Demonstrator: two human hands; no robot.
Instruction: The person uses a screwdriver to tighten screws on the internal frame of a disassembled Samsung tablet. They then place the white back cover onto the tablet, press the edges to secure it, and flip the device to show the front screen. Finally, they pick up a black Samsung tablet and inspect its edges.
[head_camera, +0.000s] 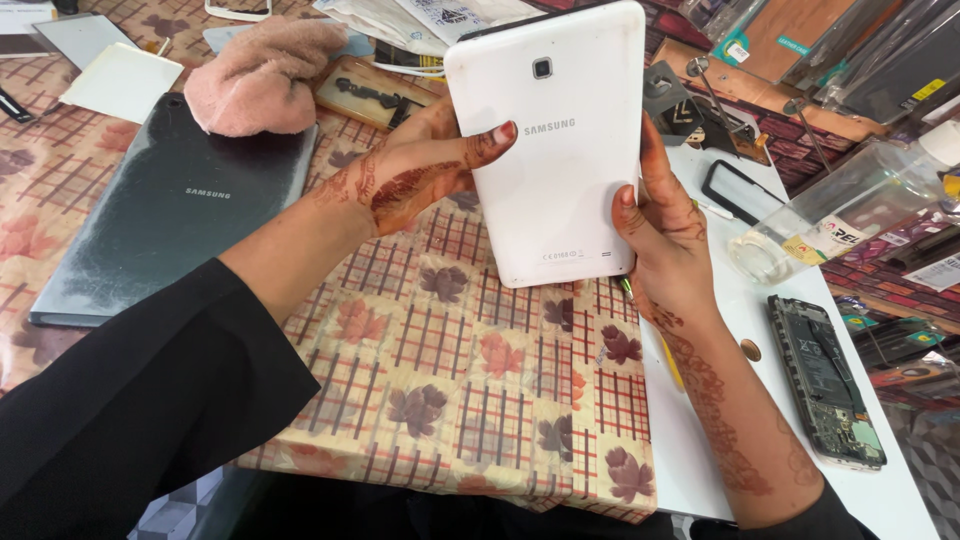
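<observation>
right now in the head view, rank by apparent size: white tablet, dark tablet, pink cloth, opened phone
1. dark tablet
2. white tablet, held nearer the camera, so this order is unsure
3. pink cloth
4. opened phone

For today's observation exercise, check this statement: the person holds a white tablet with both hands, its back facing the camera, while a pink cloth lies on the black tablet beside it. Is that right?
One detail is wrong. The head view shows the pink cloth lying on the dark grey tablet, not a black one. The rest stands: left hand and right hand hold the white tablet, back toward the camera.
</observation>
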